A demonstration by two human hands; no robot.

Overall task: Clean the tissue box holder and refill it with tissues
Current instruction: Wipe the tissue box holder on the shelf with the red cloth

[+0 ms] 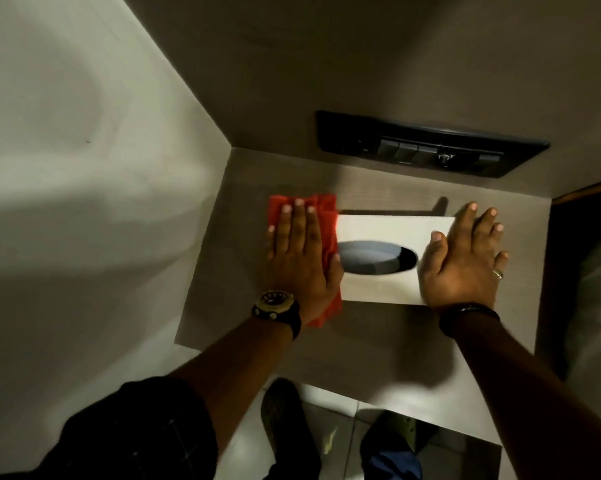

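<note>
tissue box holder point(389, 230) opening shows dark, no tissue visible.

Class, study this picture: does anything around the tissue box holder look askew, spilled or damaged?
Nothing stands out. The tissue box holder lies flat on the shelf, undamaged. Left hand presses a red cloth beside it; right hand steadies it.

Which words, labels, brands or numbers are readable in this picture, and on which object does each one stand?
No text can be read in this picture.
Switch panel on the wall: any marks on it are too small and dark to read.
Watch on the left wrist: its dial is too blurred to read.
Tissue box holder: plain, no label visible.
Red cloth: no print visible.
</note>
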